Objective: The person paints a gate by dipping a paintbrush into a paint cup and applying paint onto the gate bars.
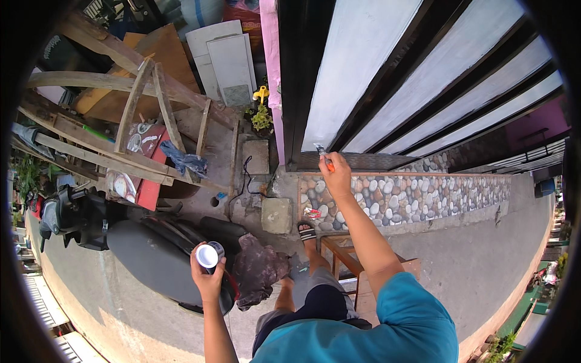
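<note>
My right hand (336, 174) grips a paintbrush (330, 165) with an orange handle, its bristles against the lower end of a white panel (356, 68). Dark bars (386, 81) run between this panel and several more white ones on the gate or shutter. Down at the left, my left hand (209, 277) holds a small cup of white paint (207, 256), its open mouth facing up. The cup is over the side of a motor scooter's seat (150, 258).
A pebble-patterned tiled strip (399, 199) lies below the panels. Close by my right leg stands a wooden chair (345, 254). A crumpled dark cloth or bag (261, 267) hangs by the scooter. Wooden beams (113, 154) and a potted plant (262, 119) occupy the left side.
</note>
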Demonstrator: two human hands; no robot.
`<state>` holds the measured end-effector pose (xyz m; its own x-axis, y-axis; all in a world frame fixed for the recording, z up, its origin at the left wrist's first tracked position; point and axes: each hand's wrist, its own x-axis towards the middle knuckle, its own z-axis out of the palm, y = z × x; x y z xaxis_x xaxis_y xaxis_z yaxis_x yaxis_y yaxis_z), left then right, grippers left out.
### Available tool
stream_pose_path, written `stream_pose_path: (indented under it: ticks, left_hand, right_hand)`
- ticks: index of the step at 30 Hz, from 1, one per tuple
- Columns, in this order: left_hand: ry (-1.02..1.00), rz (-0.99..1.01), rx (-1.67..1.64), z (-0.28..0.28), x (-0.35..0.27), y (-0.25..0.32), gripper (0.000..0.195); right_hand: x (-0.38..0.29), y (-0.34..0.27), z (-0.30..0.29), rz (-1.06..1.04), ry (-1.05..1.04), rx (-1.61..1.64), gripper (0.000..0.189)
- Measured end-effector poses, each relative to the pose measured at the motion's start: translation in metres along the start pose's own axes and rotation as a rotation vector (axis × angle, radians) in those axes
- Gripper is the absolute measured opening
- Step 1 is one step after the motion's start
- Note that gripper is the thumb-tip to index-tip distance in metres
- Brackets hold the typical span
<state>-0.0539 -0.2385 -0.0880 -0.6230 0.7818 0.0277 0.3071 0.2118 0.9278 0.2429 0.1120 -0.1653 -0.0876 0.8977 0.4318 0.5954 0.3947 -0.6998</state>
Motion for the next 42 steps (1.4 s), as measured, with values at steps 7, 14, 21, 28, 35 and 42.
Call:
stream_pose_path:
  ticks: [7, 14, 21, 28, 35, 42]
  left_hand:
    - [0.011, -0.033, -0.025, -0.002, -0.005, -0.002, 0.063]
    - [0.034, -0.061, -0.103, 0.001, -0.005, -0.011, 0.063]
    - [0.029, -0.032, -0.023, 0.003, -0.007, -0.013, 0.064]
    - [0.002, -0.016, 0.023, 0.013, -0.002, 0.001, 0.063]
    - [-0.034, 0.03, 0.129, 0.0, -0.006, -0.011, 0.066]
    - [-0.003, -0.022, 0.063, 0.008, -0.006, -0.009, 0.066]
  right_hand:
    - [0.056, -0.073, -0.043, -0.271, 0.25, 0.045, 0.015]
    - [0.069, -0.115, -0.085, -0.473, 0.404, 0.101, 0.02]
    - [-0.009, -0.016, -0.003, -0.228, 0.149, 0.054, 0.017]
    - [0.008, 0.02, 0.021, -0.148, 0.095, -0.04, 0.014]
    - [0.031, -0.072, -0.042, -0.4, 0.362, 0.113, 0.02]
    - [-0.031, 0.029, 0.036, -0.179, 0.064, -0.024, 0.015]
